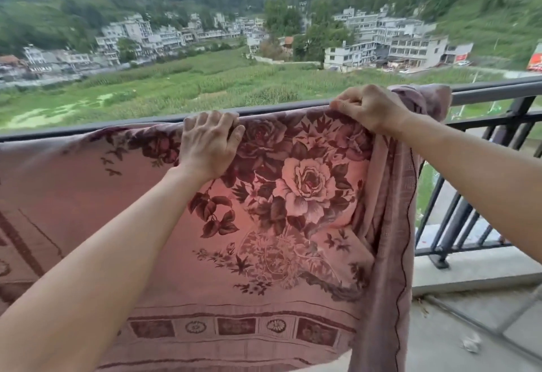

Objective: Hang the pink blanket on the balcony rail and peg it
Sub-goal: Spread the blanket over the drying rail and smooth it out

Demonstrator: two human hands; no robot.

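blanket: pink blanket [264, 225] with rose print is draped over the balcony rail [484, 92], hanging down the near side; far side hidden.
spread: flat along the rail to the left; at its right end the cloth is bunched in a lump on top of the rail [425, 98], with a folded strip hanging down the right edge.
left hand: my left hand [209, 139] lies on the blanket at the rail top, fingers curled over the rail, pressing cloth down, not pinching.
right hand: my right hand [369, 107] is fisted, fingers pressed together on a fold of blanket at the rail top, just left of the bunch.
step: hanging and spreading, I judge; pegging not yet begun.
pegs: none visible anywhere in view.
next move: probably pull the bunched right end out along the rail while the left hand pins the middle, then fetch pegs.
risk: the heavy bunched end may slide off the rail if let go.
beyond: fields and buildings below the balcony.
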